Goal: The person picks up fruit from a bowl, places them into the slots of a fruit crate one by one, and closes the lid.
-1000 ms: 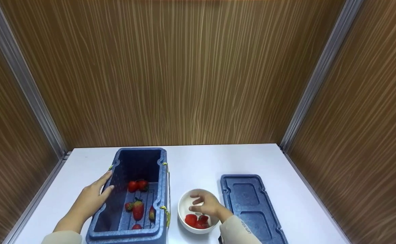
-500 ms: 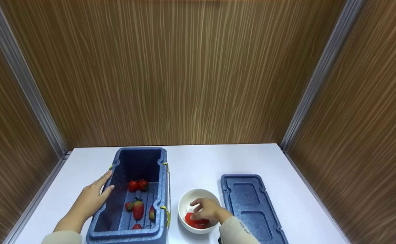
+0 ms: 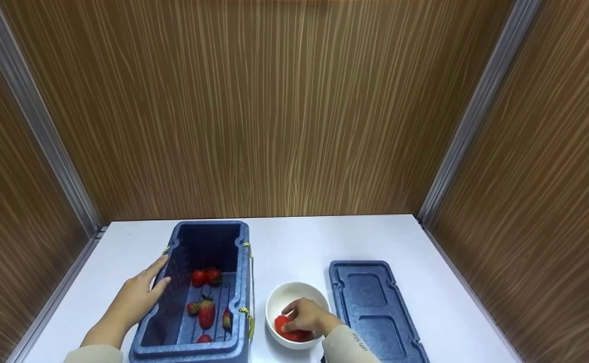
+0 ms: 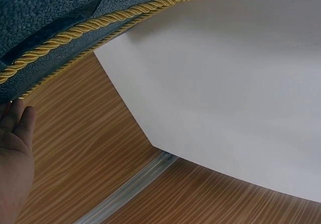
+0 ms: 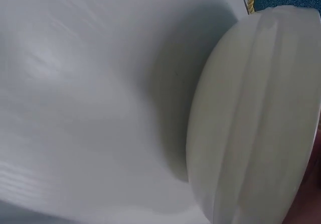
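Nearest the camera, pale sleeves [image 3: 350,345] are seen at the bottom edge. The left hand [image 3: 132,297] is laid along the left side of the blue box [image 3: 198,349], fingers straight and spread, nothing gripped; box looks to be steadied by it. In the left wrist view a gold rope [image 4: 90,29] is strung along the box side, just beside the fingertips. At the box's near end one strawberry [image 3: 204,339] is partly hidden. The right hand [image 3: 309,318] is dipped into the white bowl [image 3: 291,291], thumb and fingers curled down at red strawberries [image 3: 280,321] lying in it; contact looks likely, but whether one is pinched can't be told, and in the right wrist view the grip is blocked by the bowl wall. Step in hand, as judged: pick-up from bowl. Next move would call for the pinch to be firmed lightly on one piece, then lifted straight up so the rim isn't caught; bowl doesn't appear braced, so it could be dragged. Farther in, more strawberries [image 3: 206,313] are spread over the box floor, a close pair [image 3: 198,278] deeper. Blue lid [image 3: 367,292] is laid flat right of the bowl. All is set on a white table [image 3: 284,242], backed by a wood-grain wall [image 3: 294,101].
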Available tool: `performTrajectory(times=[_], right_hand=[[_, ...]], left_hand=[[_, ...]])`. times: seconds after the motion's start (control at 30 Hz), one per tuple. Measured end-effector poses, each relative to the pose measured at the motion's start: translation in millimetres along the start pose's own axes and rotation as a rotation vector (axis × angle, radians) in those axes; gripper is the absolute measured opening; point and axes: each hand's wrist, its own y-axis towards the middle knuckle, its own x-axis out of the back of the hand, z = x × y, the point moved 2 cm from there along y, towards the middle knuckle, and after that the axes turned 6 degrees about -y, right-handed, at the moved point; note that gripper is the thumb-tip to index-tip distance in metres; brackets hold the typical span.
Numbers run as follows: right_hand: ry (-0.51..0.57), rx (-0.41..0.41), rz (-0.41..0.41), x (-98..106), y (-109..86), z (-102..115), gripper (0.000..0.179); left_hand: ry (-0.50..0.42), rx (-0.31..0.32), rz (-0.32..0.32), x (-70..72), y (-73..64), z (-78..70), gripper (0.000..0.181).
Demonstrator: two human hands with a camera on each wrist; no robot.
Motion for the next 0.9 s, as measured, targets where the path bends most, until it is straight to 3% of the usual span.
performTrajectory(times=[0.2,0.57,0.9], right_hand=[[-0.056,0.041,-0.013,-5,1.5,-2,0.026],[0.033,0.069,-0.026,-2,3.7,-2,0.029],[0.296,0.126,-0.051,7,5.2,4,0.03]], left_hand=[[-0.001,0.012,0.01,-0.9,-0.9,-0.1,0.054],[0.009,-0.013,-0.021,0.6,-0.8,-1.6,0.052],[0.012,-0.006,-0.016,0.6,-0.6,-1.7,0.052]])
